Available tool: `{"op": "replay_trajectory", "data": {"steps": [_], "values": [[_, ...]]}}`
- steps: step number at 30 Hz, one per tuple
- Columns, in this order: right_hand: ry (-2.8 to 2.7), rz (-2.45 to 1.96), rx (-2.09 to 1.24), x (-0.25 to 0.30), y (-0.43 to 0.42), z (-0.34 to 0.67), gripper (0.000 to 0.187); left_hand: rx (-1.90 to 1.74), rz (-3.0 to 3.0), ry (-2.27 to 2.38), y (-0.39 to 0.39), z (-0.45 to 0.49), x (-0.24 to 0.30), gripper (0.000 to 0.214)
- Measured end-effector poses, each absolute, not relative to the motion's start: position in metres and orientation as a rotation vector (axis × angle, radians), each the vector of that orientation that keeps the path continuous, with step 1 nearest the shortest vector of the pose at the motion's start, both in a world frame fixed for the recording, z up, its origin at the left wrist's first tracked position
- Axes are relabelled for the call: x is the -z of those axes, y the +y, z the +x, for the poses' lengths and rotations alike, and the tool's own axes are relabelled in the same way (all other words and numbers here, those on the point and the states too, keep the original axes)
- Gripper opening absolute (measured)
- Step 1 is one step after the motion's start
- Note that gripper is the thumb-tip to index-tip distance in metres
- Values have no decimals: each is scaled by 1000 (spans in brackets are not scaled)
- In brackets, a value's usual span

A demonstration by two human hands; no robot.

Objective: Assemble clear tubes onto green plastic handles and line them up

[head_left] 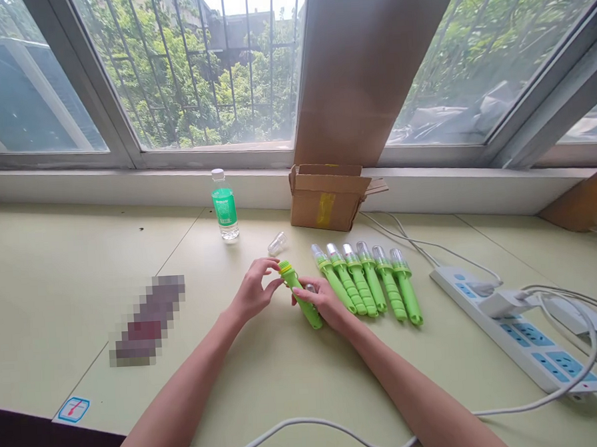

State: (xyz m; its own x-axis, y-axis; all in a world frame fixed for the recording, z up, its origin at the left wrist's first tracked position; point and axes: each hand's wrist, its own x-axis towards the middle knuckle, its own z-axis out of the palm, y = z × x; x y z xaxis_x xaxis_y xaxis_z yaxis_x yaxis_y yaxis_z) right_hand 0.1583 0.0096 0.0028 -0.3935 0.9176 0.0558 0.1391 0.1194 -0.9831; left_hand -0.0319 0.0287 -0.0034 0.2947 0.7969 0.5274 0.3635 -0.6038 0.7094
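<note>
My right hand is closed around the body of a green flashlight-like stick, which tilts with its yellow-ringed end up and to the left. A small silvery piece shows at my right fingers; its kind is unclear. My left hand has its fingers and thumb curled at the yellow-ringed end, which carries no clear cap. Just beyond, a loose clear plastic cap lies on the table. Right of my hands, several similar green sticks with clear caps lie side by side in a row.
A bottle with a green label and an open cardboard box stand near the window. On the right lies a white power strip with plugs and cables. A blurred dark object lies left. One white cable crosses the front.
</note>
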Motion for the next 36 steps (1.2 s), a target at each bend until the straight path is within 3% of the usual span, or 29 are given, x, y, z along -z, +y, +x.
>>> {"op": "replay_trajectory", "data": {"steps": [13, 16, 22, 28, 33, 36], "values": [[-1726, -1136, -1142, 2, 9, 151, 28, -1386, 2110, 1064, 29, -26, 11, 10], [-1637, -1191, -1079, 7, 9, 146, 41, -1390, 2113, 1052, 29, -25, 10, 12], [-1633, -1085, -1135, 1, 7, 147, 31, -1350, 2111, 1033, 28, -27, 6, 18], [-1728, -1101, -1130, -6, 5, 150, 31, -1350, 2111, 1044, 29, -27, 6, 9], [-1702, -1263, -890, 9, 7, 144, 45, -1439, 2132, 1126, 30, -29, 9, 8], [-1779, -1250, -770, 17, 7, 143, 42, -1470, 2146, 1178, 29, -30, 7, 8]]}}
